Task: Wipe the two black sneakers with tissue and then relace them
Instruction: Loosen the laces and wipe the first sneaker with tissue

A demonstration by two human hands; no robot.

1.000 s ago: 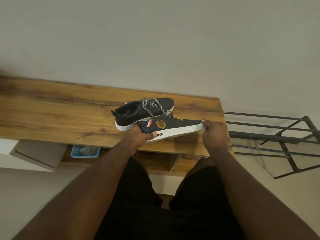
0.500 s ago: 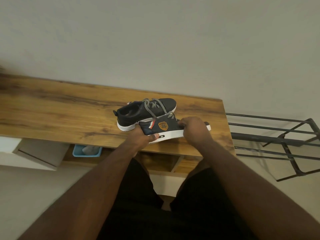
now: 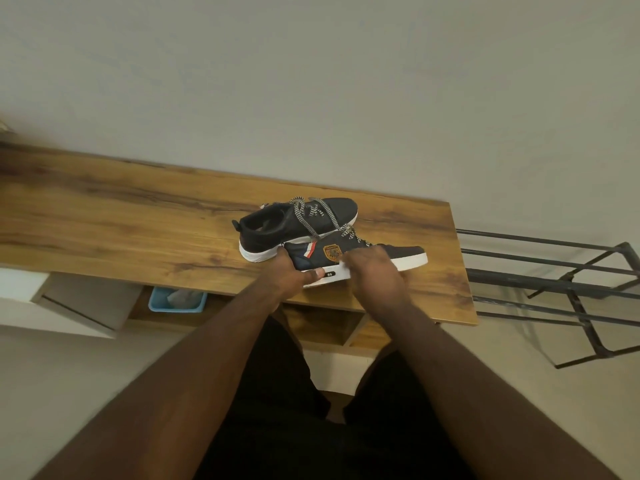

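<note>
Left hand point(image 3: 289, 277) grips the heel end of the near sneaker point(image 3: 349, 258), thumb pressed on the white sole, fingers wrapped behind — the shoe is tilted onto its side, badge facing up. Right hand point(image 3: 375, 271) lies over the sole just ahead of that grip; whether it pinches a tissue or anything at all, I cannot tell. Beyond the left hand's grip, touching the held shoe, the far sneaker point(image 3: 298, 225) stands upright on the wooden tabletop point(image 3: 121, 230), laces point(image 3: 308, 216) loose across its top. Below the grip — a blue tray point(image 3: 177, 301) on the shelf; a metal rack point(image 3: 568, 289) off past the toe.
</note>
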